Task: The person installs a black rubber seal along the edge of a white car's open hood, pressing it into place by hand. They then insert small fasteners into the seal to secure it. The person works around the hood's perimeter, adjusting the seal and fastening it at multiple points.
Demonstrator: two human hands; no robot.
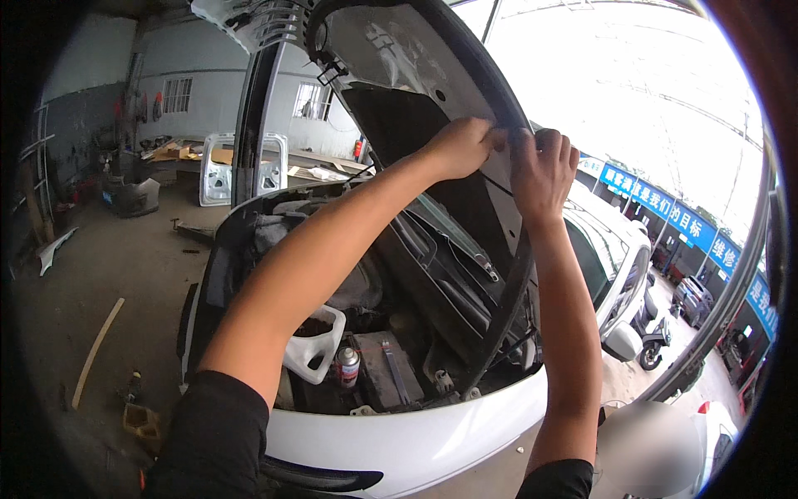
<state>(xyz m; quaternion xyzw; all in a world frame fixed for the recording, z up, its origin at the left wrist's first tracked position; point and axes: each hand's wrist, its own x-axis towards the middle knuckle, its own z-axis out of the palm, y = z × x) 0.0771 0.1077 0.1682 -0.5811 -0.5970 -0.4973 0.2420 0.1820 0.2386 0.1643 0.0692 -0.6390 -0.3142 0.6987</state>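
The white car's hood (353,46) is propped up, its underside facing me. A long black rubber seal strip (499,324) follows the hood's edge and hangs down in a curve to the front of the engine bay. My left hand (459,150) is closed at the hood's edge, its fingertips pinched at the strip beside my other hand. My right hand (544,170) curls over the same edge from the outside, fingers bent around the strip. The exact grip of both sets of fingertips is partly hidden. Both arms reach up across the engine bay.
A spray can (347,366), a white plastic container (320,345) and a flat metal tool (393,370) on the battery sit in the engine bay. A lift post (256,125) and a white door panel (218,170) stand behind. Another white car (611,241) is at right.
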